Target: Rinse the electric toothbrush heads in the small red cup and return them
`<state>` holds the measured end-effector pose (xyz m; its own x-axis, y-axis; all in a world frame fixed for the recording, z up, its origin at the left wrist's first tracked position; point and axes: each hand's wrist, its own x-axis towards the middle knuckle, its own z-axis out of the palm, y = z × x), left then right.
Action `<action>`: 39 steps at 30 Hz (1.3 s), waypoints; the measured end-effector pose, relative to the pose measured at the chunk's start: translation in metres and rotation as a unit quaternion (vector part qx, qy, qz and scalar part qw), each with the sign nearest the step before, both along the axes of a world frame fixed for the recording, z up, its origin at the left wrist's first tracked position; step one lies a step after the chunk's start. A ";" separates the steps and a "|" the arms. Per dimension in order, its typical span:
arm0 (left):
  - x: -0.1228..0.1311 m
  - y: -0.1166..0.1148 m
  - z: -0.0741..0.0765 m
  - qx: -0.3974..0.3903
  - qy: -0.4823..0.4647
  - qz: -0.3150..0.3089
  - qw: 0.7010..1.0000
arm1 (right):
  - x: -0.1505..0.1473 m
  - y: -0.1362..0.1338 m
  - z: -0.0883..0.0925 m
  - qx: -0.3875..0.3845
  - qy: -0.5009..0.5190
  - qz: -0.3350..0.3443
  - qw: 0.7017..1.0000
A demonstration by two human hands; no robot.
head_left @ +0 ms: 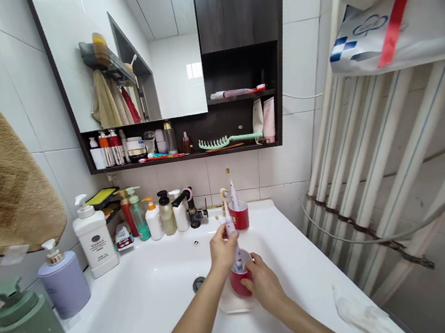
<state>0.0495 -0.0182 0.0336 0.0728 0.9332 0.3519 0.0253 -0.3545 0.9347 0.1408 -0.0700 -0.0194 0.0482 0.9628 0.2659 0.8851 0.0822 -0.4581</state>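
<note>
In my left hand [223, 251] is an electric toothbrush [232, 233], pinched near its neck with the bristles pointing up. The lower end of its pale, printed handle sits inside a red cup [240, 284]. My right hand [265, 284] grips that cup from the right side, thumb across its front. Below the cup is a pale soap dish [236, 305], partly covered by the cup and my hand. Behind, on the sink's back ledge, a second red cup [241, 217] holds another electric toothbrush [233, 195] upright.
The white sink basin [141, 297] surrounds my hands. A black faucet [191, 209] stands at its back. Several pump bottles, including a white one [94, 238], line the left side. A mirror cabinet [241, 76] hangs above; radiator pipes [369, 158] rise at right. Crumpled tissue [359, 312] lies right.
</note>
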 end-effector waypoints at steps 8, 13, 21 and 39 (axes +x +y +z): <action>-0.029 -0.028 0.028 -0.029 -0.117 0.006 0.993 | -0.001 0.010 -0.013 -0.002 0.001 -0.016 1.000; -0.030 -0.063 0.017 -0.096 -0.125 -0.053 0.986 | -0.003 -0.002 0.016 0.054 0.165 0.000 0.985; -0.024 -0.104 -0.015 -0.212 -0.203 -0.200 0.935 | -0.029 -0.039 0.075 -0.083 0.589 0.162 0.787; -0.028 -0.113 -0.061 -0.368 -0.215 -0.278 0.861 | -0.041 -0.036 0.043 -0.064 0.702 0.054 0.707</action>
<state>0.0215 -0.1313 -0.0276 0.5901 0.7784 -0.2140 -0.3608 0.4914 0.7927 0.0998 -0.1059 0.0237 0.1020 0.9929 -0.0608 -0.4585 -0.0073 -0.8887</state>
